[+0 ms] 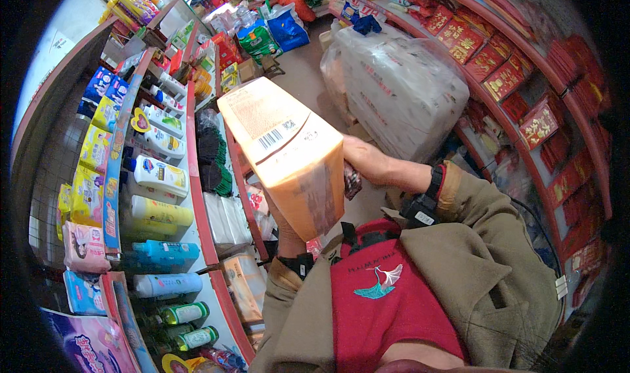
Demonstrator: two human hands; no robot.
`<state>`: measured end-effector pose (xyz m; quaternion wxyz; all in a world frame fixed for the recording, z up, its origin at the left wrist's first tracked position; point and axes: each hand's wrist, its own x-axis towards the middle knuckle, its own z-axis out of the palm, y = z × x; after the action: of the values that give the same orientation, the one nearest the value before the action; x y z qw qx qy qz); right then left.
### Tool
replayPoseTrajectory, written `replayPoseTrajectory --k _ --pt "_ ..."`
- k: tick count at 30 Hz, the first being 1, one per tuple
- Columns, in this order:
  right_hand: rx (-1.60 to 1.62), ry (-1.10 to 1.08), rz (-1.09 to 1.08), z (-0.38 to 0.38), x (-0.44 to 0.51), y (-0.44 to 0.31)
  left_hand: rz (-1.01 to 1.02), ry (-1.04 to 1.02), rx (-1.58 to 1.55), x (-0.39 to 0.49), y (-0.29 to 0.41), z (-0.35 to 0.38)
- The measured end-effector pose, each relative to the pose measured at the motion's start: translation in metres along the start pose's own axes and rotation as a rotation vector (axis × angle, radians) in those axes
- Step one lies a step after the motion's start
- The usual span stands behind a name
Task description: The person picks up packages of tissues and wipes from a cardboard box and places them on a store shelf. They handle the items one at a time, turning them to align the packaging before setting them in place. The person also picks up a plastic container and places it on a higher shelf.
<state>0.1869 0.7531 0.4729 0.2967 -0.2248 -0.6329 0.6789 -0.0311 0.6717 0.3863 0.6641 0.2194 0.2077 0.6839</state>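
A large orange, box-shaped pack (300, 191) with a barcode and print on its pale, brightly lit top is held up in front of my chest. My right hand (362, 156) grips its right side, the fingers hidden behind it. My left hand (288, 228) supports it from the left and below, mostly covered by the pack. Just under my right hand shows a small dark patterned thing (352, 181); I cannot tell what it is.
Shelves at left carry shampoo and wash bottles (161, 176) and tissue packs (227, 220). A big plastic-wrapped bale (398, 87) stands on the floor ahead. Red envelopes (507, 77) fill the curved right-hand shelves. Bags (288, 31) sit at the aisle's far end.
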Motion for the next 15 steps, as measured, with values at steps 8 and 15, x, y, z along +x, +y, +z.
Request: replayPoseTrajectory --k 8,15 --pt "0.229 0.032 -0.046 -0.023 -0.02 -0.025 0.129 0.291 0.292 -0.012 0.005 0.024" --pt "0.078 0.101 0.083 -0.04 -0.034 -0.023 0.059 0.027 0.033 0.002 0.01 -0.004"
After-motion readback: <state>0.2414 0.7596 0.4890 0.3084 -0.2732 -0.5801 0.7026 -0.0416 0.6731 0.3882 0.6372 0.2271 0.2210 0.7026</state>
